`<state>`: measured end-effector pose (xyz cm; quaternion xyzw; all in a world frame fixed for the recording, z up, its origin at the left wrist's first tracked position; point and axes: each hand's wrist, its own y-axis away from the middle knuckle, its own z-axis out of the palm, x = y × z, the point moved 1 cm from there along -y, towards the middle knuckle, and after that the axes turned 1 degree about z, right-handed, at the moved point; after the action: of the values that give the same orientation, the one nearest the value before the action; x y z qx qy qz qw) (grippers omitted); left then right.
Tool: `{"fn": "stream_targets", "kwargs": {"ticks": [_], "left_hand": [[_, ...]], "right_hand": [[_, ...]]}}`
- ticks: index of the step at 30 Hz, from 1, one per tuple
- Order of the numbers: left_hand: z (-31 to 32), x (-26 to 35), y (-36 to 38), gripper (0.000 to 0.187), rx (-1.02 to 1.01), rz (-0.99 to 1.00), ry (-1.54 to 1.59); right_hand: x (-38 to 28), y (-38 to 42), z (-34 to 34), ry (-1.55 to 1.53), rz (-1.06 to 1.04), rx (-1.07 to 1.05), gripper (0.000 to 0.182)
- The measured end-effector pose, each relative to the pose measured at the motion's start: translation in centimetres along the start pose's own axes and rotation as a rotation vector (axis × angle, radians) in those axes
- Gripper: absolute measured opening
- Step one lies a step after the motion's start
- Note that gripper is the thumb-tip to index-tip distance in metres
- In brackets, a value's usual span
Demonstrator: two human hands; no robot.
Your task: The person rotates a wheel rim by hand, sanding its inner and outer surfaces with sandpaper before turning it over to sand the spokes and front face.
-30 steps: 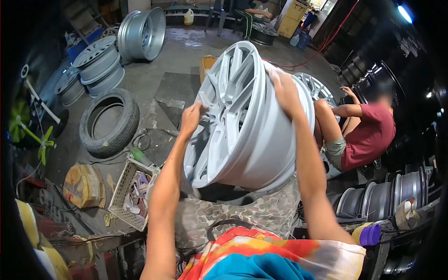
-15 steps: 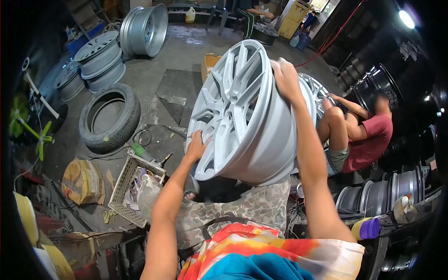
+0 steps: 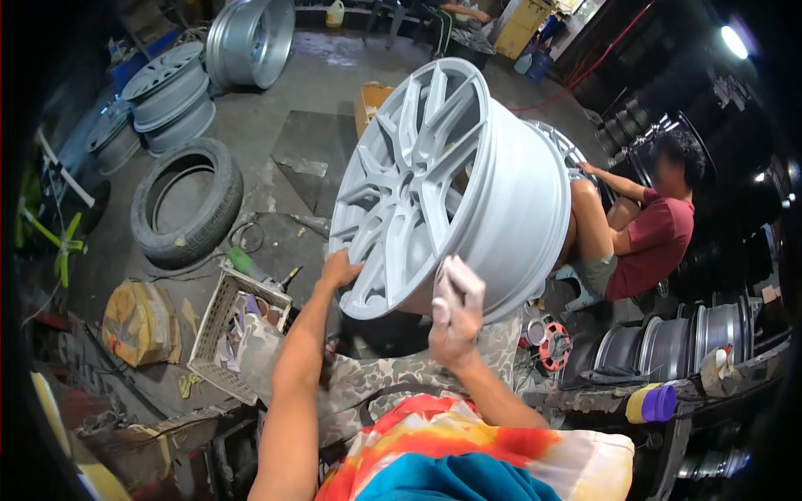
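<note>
A pale grey spoked wheel rim (image 3: 510, 200) stands tilted in front of me, its face turned to the left and its wide barrel to the right. My left hand (image 3: 341, 270) grips the lower left edge of the face, fingers hooked in by the spokes. My right hand (image 3: 457, 313), whitened with dust, is at the lower front edge of the rim with its fingers bent together. Whatever lies under those fingers is hidden. Below the rim are camouflage-patterned trousers (image 3: 418, 376) on my legs.
A co-worker in a red shirt (image 3: 660, 238) sits close on the right by another rim. On the left are a tire (image 3: 227, 190), a plastic crate (image 3: 209, 334) and a taped round bundle (image 3: 138, 321). Stacked rims (image 3: 180, 113) stand behind; more rims (image 3: 668, 344) line the right.
My right hand has come down from the upper edge of the rim to its lower front edge. The left hand keeps its hold low on the face.
</note>
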<state>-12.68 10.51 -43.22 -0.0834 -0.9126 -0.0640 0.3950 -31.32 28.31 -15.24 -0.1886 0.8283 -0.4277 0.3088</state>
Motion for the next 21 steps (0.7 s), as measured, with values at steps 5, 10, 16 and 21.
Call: {"fn": "stream_targets", "kwargs": {"ticks": [5, 10, 16, 21], "left_hand": [[-0.6, 1.5, -0.1, 0.057, -0.013, -0.094, 0.024], [-0.5, 1.6, -0.1, 0.057, 0.041, -0.069, 0.025], [-0.1, 0.4, -0.8, 0.060, 0.072, 0.043, 0.129], [-0.3, 1.5, -1.5, 0.059, 0.011, -0.018, 0.171]], "right_hand": [[3.4, -11.4, -0.2, 0.212, -0.136, 0.120, 0.024], [12.1, -23.1, 2.3, -0.091, 0.119, 0.262, 0.029], [3.4, -12.3, 0.0, 0.112, 0.055, 0.115, 0.026], [-1.3, 5.2, -0.7, -0.077, -0.052, -0.221, 0.008]]}}
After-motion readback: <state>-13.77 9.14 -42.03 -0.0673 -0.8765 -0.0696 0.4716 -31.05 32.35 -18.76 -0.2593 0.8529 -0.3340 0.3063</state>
